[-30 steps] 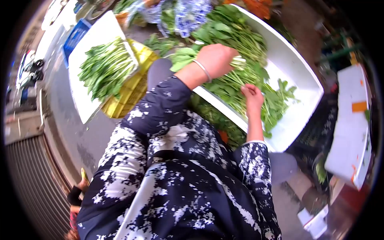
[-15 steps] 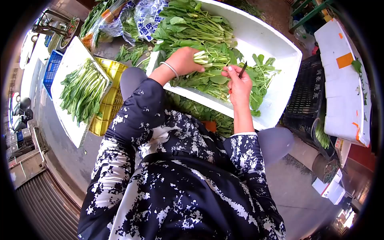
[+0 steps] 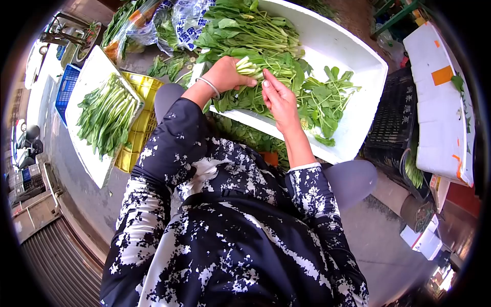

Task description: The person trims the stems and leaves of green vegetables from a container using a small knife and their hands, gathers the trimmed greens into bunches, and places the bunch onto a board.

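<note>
My left hand point(image 3: 223, 74), with a bracelet at its wrist, is closed round a small bunch of leafy greens, whose pale stem ends point(image 3: 248, 67) point right. Close beside those stems is my right hand point(image 3: 280, 100), its fingers pinched on a small dark blade point(image 3: 264, 74) that is mostly hidden. Both hands are over the near side of a white foam box point(image 3: 369, 115). Long-stemmed greens point(image 3: 250, 30) fill its far left part, and looser leafy sprigs point(image 3: 325, 102) lie toward its right.
At left, a white foam board point(image 3: 96, 171) carries a pile of greens point(image 3: 105, 115) over a yellow crate point(image 3: 137, 149). Plastic bags point(image 3: 189, 23) lie at the back. To the right stand a black crate point(image 3: 389, 115) and another white foam box point(image 3: 427, 59). More greens point(image 3: 245, 134) lie below the near edge.
The view has shifted since the first frame. Over the last half second, my right hand with the dark blade has moved left to the stem ends, and my left hand has shifted slightly left.
</note>
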`<control>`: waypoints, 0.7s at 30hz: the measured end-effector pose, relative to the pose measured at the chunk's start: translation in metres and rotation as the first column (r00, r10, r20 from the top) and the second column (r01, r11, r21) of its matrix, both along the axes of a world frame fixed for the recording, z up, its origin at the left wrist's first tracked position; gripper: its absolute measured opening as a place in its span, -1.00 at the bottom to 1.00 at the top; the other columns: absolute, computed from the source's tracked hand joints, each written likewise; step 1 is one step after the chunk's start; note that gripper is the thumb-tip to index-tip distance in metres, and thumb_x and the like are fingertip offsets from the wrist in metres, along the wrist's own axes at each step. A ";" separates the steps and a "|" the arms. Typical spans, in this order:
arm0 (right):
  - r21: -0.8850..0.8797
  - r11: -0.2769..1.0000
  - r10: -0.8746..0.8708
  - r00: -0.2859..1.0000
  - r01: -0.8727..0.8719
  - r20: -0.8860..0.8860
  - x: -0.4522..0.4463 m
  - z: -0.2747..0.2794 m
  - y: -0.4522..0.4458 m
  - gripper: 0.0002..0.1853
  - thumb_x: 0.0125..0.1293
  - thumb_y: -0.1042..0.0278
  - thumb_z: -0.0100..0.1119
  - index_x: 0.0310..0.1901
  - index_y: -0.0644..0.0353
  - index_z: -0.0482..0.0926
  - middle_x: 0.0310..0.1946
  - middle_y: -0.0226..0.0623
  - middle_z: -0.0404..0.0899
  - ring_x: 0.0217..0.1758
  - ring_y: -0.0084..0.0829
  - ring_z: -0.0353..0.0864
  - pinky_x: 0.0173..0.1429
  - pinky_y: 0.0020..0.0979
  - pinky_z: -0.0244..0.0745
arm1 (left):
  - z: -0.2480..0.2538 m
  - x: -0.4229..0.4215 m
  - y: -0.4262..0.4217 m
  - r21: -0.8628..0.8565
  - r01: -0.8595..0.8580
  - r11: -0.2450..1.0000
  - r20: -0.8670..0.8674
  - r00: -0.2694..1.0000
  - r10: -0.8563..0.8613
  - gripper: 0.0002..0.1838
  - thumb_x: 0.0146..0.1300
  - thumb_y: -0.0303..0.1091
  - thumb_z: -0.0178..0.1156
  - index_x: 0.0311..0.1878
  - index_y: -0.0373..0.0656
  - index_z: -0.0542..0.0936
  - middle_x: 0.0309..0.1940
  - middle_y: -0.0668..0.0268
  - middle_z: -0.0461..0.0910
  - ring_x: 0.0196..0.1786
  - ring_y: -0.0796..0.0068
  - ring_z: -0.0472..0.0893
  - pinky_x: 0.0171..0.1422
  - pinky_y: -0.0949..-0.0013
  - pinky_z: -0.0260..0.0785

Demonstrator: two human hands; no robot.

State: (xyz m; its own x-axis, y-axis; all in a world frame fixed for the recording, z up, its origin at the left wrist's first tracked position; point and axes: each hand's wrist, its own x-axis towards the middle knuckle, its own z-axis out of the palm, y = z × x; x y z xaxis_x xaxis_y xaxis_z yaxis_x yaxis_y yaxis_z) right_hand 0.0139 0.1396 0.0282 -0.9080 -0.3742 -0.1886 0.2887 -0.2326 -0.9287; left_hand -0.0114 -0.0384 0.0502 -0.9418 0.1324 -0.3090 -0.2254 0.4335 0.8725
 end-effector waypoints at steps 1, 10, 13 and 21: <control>-0.016 1.000 -0.004 1.000 0.005 0.028 -0.001 0.000 0.001 -0.52 0.27 0.26 0.10 0.17 0.28 0.33 -0.56 -0.55 0.30 -0.53 -0.73 0.22 -0.51 -0.72 0.12 | 0.001 0.001 0.000 0.002 -0.002 1.000 -0.002 1.000 0.002 -0.69 -0.12 -0.32 0.42 -0.33 -0.29 0.58 -0.61 0.39 0.55 -0.68 0.66 0.40 -0.54 0.54 0.30; -0.079 0.994 0.083 0.983 -0.071 0.164 -0.004 -0.002 0.004 -0.54 0.25 0.28 0.11 0.16 0.21 0.35 -0.62 -0.61 0.24 -0.64 -0.76 0.13 -0.60 -0.72 -0.03 | 0.002 0.004 -0.004 0.120 -0.037 0.992 0.052 0.998 0.031 -0.72 -0.09 -0.40 0.41 -0.32 -0.31 0.58 -0.50 0.38 0.57 -0.60 0.67 0.42 -0.56 0.56 0.29; 0.114 0.993 0.010 0.997 -0.018 0.071 -0.009 -0.018 0.001 -0.64 0.22 0.25 0.16 0.03 0.19 0.50 -0.60 -0.57 0.35 -0.59 -0.75 0.20 -0.54 -0.68 0.12 | 0.002 0.004 -0.005 0.053 -0.015 0.998 0.064 0.998 0.012 -0.72 -0.10 -0.39 0.41 -0.33 -0.33 0.58 -0.51 0.37 0.57 -0.60 0.66 0.42 -0.56 0.56 0.28; 0.329 0.803 -0.453 0.868 0.496 -0.203 -0.036 -0.040 0.032 -0.63 0.21 0.12 0.15 0.02 0.07 0.52 -0.54 -0.47 0.45 -0.68 -0.76 0.22 -0.57 -0.67 0.20 | -0.005 0.002 -0.015 0.081 -0.052 0.995 0.048 0.998 0.049 -0.70 -0.10 -0.33 0.41 -0.32 -0.29 0.59 -0.54 0.39 0.57 -0.64 0.67 0.40 -0.53 0.56 0.30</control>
